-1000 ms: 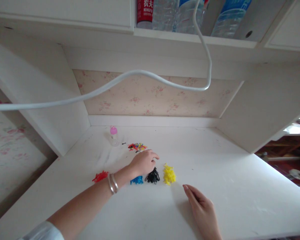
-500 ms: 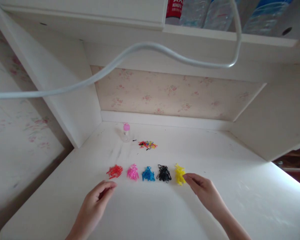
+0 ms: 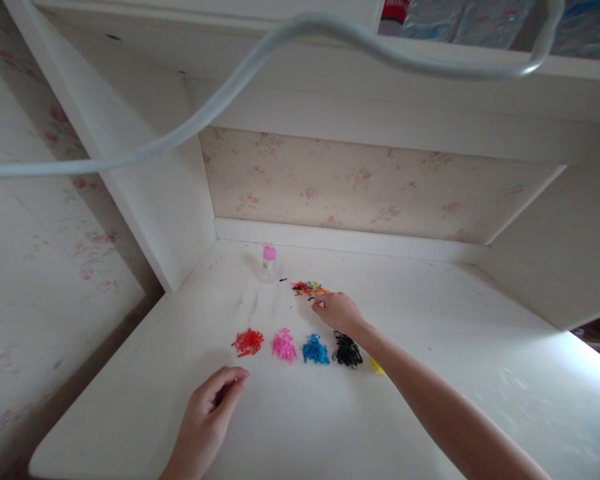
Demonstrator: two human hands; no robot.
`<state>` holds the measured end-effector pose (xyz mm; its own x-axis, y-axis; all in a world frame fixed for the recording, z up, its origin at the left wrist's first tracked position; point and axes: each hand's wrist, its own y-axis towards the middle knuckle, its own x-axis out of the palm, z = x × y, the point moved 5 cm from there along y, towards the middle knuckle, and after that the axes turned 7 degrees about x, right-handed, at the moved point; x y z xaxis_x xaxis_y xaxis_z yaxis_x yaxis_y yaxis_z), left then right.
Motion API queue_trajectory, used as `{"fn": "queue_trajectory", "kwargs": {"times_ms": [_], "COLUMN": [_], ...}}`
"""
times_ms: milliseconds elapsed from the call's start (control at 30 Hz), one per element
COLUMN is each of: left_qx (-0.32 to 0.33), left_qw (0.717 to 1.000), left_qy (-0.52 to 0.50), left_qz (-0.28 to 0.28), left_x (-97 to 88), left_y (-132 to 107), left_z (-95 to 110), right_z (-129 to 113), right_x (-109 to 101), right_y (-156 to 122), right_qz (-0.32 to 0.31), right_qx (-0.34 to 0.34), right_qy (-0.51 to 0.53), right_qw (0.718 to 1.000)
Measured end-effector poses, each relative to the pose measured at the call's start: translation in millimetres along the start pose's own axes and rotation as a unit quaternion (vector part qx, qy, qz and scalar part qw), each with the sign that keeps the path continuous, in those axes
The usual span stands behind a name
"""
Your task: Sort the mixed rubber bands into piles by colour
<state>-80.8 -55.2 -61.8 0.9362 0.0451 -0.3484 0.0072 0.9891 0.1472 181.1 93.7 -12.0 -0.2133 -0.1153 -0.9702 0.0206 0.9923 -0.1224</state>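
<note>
Near the red pile of small rubber bands (image 3: 249, 342), my left hand (image 3: 213, 407) hovers with thumb and fingertips pressed together; anything between them is too small or hidden. My right hand (image 3: 337, 311) reaches over the table to the mixed-colour heap of rubber bands (image 3: 306, 288), its thumb and forefinger slightly apart beside a black band (image 3: 311, 299). In a row lie a pink pile (image 3: 284, 345), a blue pile (image 3: 315, 350), a black pile (image 3: 347, 351) and a yellow pile (image 3: 378, 367). My right forearm covers most of the yellow one.
A clear bottle with a pink cap (image 3: 269, 264) stands behind the mixed heap, to the left. A pale cable (image 3: 190, 127) crosses the upper view. White side panels and a shelf (image 3: 470, 50) holding plastic bottles enclose the white table (image 3: 300, 427).
My right hand has left the yellow pile and moved forward and left to the mixed heap. My left hand keeps its pose near the red pile. The view has shifted slightly.
</note>
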Motion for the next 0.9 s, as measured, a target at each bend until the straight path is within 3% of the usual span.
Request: {"fn": "queue_trajectory", "kwargs": {"times_ms": [233, 533, 700, 900], "left_qx": [0.025, 0.04, 0.042, 0.049], "left_qw": [0.999, 0.996, 0.996, 0.995], "left_qy": [0.025, 0.052, 0.061, 0.072], "left_qz": [-0.035, -0.053, -0.051, -0.057], "left_x": [4.7, 7.2, 7.1, 8.4], "left_y": [1, 4, 5, 6], "left_z": [5, 7, 9, 13], "right_z": [-14, -19, -13, 14], "right_x": [18, 20, 6, -21], "right_y": [24, 33, 26, -4], "right_qz": [0.001, 0.009, 0.005, -0.021], "right_qx": [0.027, 0.037, 0.009, -0.074], "right_qy": [-0.068, -0.083, -0.05, 0.001], "right_qw": [0.997, 0.996, 0.999, 0.997]}}
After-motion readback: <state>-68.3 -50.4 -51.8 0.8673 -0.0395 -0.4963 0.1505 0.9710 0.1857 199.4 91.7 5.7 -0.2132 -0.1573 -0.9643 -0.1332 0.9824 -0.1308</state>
